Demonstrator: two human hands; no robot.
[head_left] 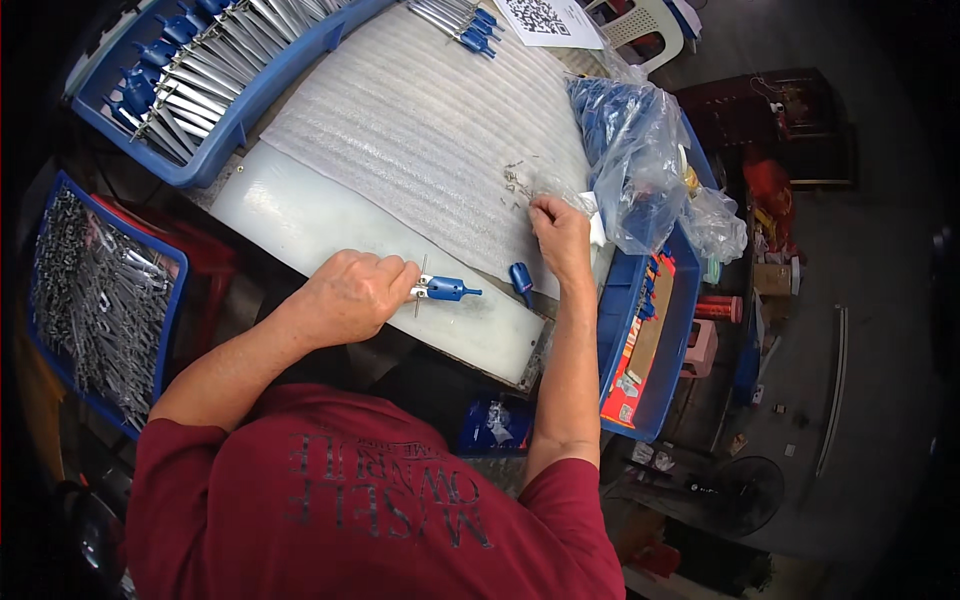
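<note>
Blue crate (225, 135) of metal rods with blue caps is set at 11 o'clock; a second blue crate (60, 200) of loose metal parts at 9 o'clock. A clear plastic bag (640, 150) of blue parts is slumped at 2 o'clock, crowding the right hand (560, 235). Ribbed foam sheet (430, 130) is laid over a white board (300, 225), whose near edge runs toward 5 o'clock; open room is left between the hands. Left hand (350, 295) is closed in a fist around a blue-tipped tool (445, 289), pointed to 3 o'clock. Right hand's fingers are pinched at small screws (515, 180) scattered on the foam. A loose blue cap (521, 278) lies just beside the tool. Concrete floor (860, 330) is seen at 3 o'clock.
</note>
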